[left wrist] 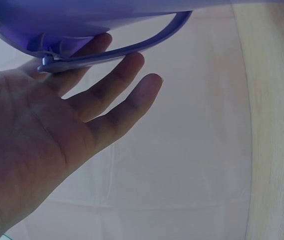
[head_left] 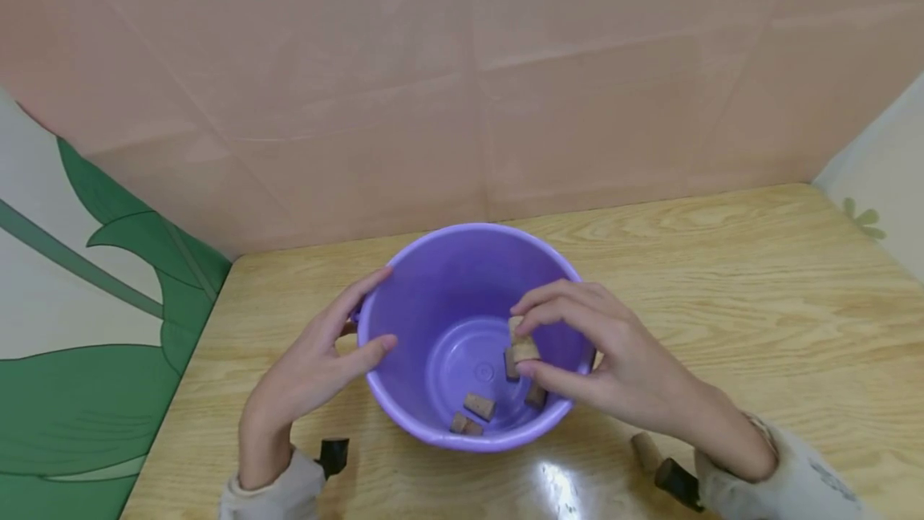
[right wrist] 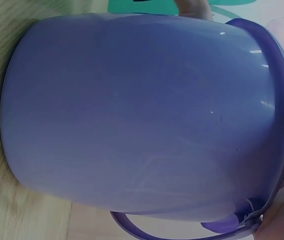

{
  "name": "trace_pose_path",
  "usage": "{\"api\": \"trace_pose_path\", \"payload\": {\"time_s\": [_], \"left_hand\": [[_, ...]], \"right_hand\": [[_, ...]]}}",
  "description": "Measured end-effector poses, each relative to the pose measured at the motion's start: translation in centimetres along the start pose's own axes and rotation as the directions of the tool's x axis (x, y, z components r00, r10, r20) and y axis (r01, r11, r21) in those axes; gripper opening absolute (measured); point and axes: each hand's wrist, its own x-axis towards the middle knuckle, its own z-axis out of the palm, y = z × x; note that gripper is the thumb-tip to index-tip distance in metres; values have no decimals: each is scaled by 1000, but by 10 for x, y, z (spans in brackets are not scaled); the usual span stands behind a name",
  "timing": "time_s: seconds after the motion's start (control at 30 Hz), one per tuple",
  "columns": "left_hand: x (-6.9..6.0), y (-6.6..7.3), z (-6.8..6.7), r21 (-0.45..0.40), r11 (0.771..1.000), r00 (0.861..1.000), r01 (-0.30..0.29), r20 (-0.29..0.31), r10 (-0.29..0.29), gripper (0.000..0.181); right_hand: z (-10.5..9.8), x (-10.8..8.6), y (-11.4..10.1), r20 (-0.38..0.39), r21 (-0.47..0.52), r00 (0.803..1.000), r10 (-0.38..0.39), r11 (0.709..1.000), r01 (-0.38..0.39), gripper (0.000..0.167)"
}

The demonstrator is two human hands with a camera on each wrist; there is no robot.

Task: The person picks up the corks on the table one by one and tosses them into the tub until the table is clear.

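A purple bucket (head_left: 469,444) stands upright on the table. My left hand (head_left: 318,367) rests at its left rim, thumb over the edge and the other fingers outside, spread and fairly straight. In the left wrist view those fingers lie by the bucket's handle (left wrist: 132,49). Over the right side of the bucket, my right hand (head_left: 599,335) pinches a cork (head_left: 525,351) between thumb and fingers. Another pale cork piece (head_left: 516,329) shows just above it, against the fingers. Several corks (head_left: 480,406) lie inside the bucket. In the right wrist view, the bucket wall (right wrist: 142,110) hides the corks.
The wooden table (head_left: 722,279) runs up to a pinkish sheet (head_left: 476,103) behind. A brown cylindrical piece (head_left: 646,451) lies by the right sleeve. Black pieces show at the left cuff (head_left: 334,456) and right cuff (head_left: 678,484). A wall with green leaves is at left.
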Motion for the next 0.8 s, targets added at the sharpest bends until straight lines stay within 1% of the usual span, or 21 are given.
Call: {"api": "trace_pose_path", "payload": {"time_s": [0.43, 0.8], "left_hand": [[-1, 0, 0, 7, 1000, 1000, -4, -5, 4, 69], [0, 0, 0, 4, 1000, 1000, -3, -2, 3, 69]], "right_hand": [[1, -1, 0, -8, 5, 1000, 6, 1000, -6, 35], [-1, 0, -2, 32, -11, 998, 54, 999, -53, 42]]}}
